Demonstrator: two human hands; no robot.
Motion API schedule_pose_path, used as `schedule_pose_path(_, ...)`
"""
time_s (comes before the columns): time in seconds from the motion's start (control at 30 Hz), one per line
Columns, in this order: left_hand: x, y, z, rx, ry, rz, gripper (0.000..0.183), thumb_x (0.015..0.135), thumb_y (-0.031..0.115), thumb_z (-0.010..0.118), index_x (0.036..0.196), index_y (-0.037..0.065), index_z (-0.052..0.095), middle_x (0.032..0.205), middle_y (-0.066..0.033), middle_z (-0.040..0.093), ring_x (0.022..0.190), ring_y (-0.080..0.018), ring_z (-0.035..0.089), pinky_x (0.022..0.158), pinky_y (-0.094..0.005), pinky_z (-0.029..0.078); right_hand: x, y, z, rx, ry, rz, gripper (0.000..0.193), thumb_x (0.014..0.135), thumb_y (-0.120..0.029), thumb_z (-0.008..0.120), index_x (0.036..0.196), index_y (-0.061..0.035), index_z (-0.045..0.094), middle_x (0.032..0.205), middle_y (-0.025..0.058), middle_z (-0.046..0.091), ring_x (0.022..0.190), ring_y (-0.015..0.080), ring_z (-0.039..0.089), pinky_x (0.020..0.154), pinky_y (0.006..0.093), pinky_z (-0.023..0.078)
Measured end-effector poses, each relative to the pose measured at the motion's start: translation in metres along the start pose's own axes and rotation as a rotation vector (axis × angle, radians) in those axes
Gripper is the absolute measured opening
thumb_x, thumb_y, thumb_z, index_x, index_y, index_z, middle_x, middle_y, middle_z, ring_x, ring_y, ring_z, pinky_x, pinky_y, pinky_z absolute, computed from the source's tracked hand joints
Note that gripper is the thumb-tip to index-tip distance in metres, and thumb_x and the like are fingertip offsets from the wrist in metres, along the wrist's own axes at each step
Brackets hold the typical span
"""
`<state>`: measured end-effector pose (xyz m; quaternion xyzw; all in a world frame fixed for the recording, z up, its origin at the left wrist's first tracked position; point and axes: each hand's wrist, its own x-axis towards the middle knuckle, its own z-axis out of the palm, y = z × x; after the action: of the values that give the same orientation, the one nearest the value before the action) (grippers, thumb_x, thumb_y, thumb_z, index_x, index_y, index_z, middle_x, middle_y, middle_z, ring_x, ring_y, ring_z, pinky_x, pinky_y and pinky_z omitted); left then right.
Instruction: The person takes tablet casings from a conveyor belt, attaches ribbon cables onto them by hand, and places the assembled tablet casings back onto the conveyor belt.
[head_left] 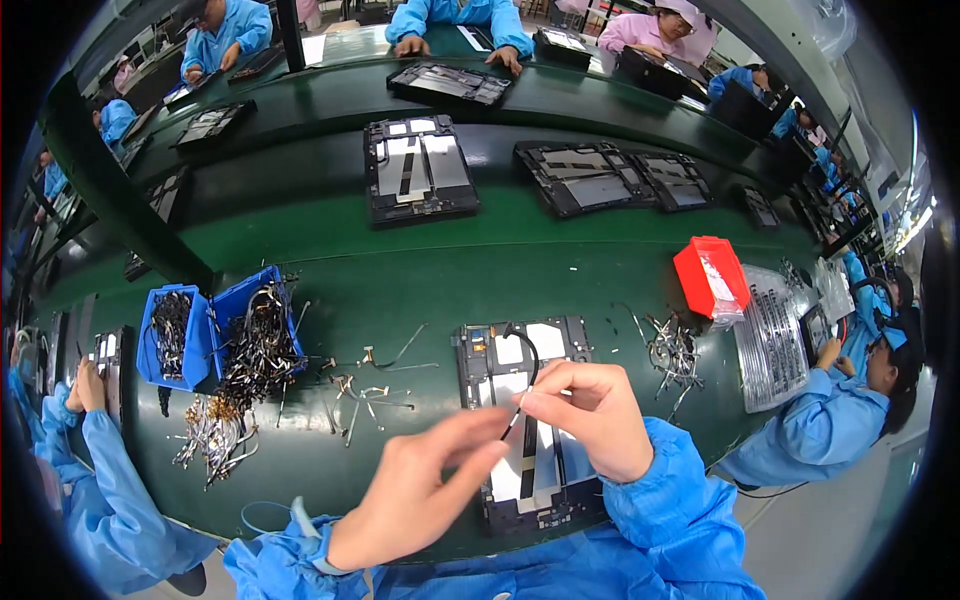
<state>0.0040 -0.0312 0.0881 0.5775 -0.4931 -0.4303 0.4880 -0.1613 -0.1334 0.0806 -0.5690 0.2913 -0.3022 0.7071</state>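
Observation:
An opened tablet [515,510] with bare silver battery panels lies flat on the green bench in front of me. Above it, my right hand [595,415] pinches a thin black cable [533,350] between thumb and index finger. One end of the cable curves up over the tablet's far part; a short length hangs below the pinch. My left hand [420,485] hovers over the tablet's left edge, thumb and fingers apart and slightly blurred, fingertips close to the cable's lower part. A wrist strap [310,535] circles my left wrist.
Two blue bins [172,340] overflow with small cables at left, with loose cables [215,440] beside them. Another cable pile [673,350], a red bin [712,278] and a clear strip tray [770,345] stand at right. More opened tablets [420,170] lie beyond; co-workers sit around.

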Motion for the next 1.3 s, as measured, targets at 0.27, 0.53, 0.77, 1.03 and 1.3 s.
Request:
schedule_pose_path(0.27, 0.006, -0.005, 0.019, -0.117, -0.153, 0.024, 0.017, 0.091, 0.004, 0.059, 0.106, -0.004, 0.063, 0.089, -0.0131, 0.071, 0.086, -0.021, 0.07, 0.075, -0.0285, 0.057, -0.028, -0.001, -0.006, -0.639, 0.411, -0.486, 0.034, 0.068, 0.001, 0.078, 0.101, -0.0039, 0.07, 0.1, 0.0081, 0.065, 0.085, 0.0209, 0.064, 0.071, 0.0298, 0.052)
schedule_pose_path(0.53, 0.012, -0.012, 0.042, 0.126, -0.184, 0.24, 0.013, 0.085, 0.003, 0.066, 0.097, -0.002, 0.066, 0.073, -0.0146, 0.065, 0.055, -0.0242, 0.061, 0.049, -0.0307, 0.047, -0.036, 0.01, -0.03, -0.61, 0.016, -0.564, 0.031, 0.071, -0.002, 0.077, 0.101, 0.0001, 0.071, 0.096, 0.0128, 0.07, 0.089, 0.0249, 0.067, 0.076, 0.033, 0.054)
schedule_pose_path(0.77, 0.013, -0.01, 0.053, -0.044, -0.196, 0.039, 0.025, 0.087, -0.002, 0.058, 0.112, -0.005, 0.059, 0.08, -0.0146, 0.069, 0.075, -0.0218, 0.072, 0.064, -0.0285, 0.056, -0.041, 0.004, -0.044, -0.802, 0.215, -0.65, 0.023, 0.069, -0.002, 0.078, 0.091, -0.0023, 0.073, 0.095, 0.0097, 0.07, 0.087, 0.0274, 0.066, 0.073, 0.0354, 0.054)
schedule_pose_path(1.03, 0.015, -0.021, 0.061, 0.032, -0.244, 0.196, 0.032, 0.087, -0.003, 0.057, 0.118, -0.004, 0.056, 0.084, -0.0145, 0.071, 0.078, -0.0229, 0.072, 0.066, -0.029, 0.058, -0.044, 0.019, -0.048, -0.805, 0.184, -0.646, 0.029, 0.068, -0.004, 0.079, 0.096, -0.0018, 0.073, 0.094, 0.0088, 0.07, 0.087, 0.0254, 0.065, 0.075, 0.0341, 0.055)
schedule_pose_path(1.3, 0.013, -0.004, 0.063, -0.162, -0.341, -0.161, 0.036, 0.084, -0.006, 0.056, 0.12, -0.005, 0.054, 0.09, -0.0157, 0.071, 0.084, -0.0215, 0.07, 0.078, -0.0288, 0.055, -0.035, 0.0, -0.093, -1.057, 0.534, -0.606, 0.02, 0.078, 0.01, 0.054, 0.09, -0.0009, 0.066, 0.091, 0.0123, 0.068, 0.084, 0.0248, 0.067, 0.075, 0.0352, 0.054)
